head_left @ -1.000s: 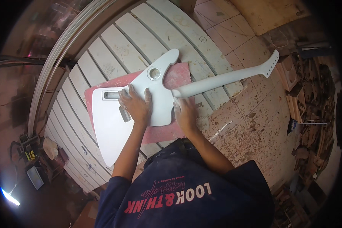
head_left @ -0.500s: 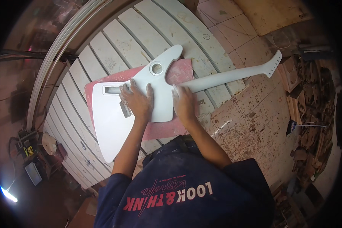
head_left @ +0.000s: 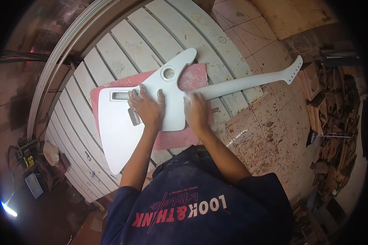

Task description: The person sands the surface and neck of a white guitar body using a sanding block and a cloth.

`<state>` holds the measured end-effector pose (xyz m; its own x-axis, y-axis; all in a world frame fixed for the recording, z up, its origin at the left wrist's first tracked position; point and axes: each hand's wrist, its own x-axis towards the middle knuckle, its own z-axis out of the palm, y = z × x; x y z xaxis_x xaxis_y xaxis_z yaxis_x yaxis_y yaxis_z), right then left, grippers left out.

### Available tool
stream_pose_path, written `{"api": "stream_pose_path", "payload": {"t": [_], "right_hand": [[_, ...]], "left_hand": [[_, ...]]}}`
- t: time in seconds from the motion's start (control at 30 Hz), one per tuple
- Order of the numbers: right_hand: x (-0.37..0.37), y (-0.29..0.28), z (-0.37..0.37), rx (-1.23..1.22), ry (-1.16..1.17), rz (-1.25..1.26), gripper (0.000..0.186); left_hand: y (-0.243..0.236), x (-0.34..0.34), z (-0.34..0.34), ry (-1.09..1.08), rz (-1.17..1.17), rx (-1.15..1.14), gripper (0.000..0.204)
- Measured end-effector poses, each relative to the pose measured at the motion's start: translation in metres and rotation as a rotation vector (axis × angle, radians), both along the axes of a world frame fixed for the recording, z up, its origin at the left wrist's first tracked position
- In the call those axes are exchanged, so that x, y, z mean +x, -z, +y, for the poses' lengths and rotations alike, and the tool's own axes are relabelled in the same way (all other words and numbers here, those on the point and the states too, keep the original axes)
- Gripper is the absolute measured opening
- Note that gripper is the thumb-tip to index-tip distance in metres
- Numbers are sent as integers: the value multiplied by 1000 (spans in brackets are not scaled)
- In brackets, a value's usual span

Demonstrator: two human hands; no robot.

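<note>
An angular white electric guitar (head_left: 120, 134), bare of strings and hardware, lies face up with its neck (head_left: 237, 84) pointing right. Its body has a round cutout (head_left: 168, 73) and rectangular cutouts. Spread across the middle of the body, my left hand (head_left: 148, 109) presses flat, its fingers dusted white. My right hand (head_left: 197, 113) is at the body's edge by the neck joint, fingers bent and close together. A small pale patch shows at its fingertips, too blurred to name. Beneath the body is a dusty pink mat (head_left: 167, 141).
The mat rests on a white slatted table (head_left: 75, 110). The neck reaches past the table's right edge over stained floor tiles (head_left: 270, 118). Wood scraps (head_left: 335, 151) are heaped at the far right. A lit lamp (head_left: 9, 209) glows at lower left.
My right hand has shifted slightly left along the body's edge near the neck joint. My left hand stays in place on the guitar.
</note>
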<state>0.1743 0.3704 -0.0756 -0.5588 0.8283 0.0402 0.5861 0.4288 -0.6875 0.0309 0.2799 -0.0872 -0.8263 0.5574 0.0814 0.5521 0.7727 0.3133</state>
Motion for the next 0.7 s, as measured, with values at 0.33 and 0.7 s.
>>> {"api": "stream_pose_path", "payload": {"t": [0.33,0.7], "right_hand": [[2,4,0,41,2,36,26],[2,0,2,100,-56,76,27]], "left_hand": [[-2,-5,1,8,-21,29,82],[-5,-3,1,1,-35,22,81]]}}
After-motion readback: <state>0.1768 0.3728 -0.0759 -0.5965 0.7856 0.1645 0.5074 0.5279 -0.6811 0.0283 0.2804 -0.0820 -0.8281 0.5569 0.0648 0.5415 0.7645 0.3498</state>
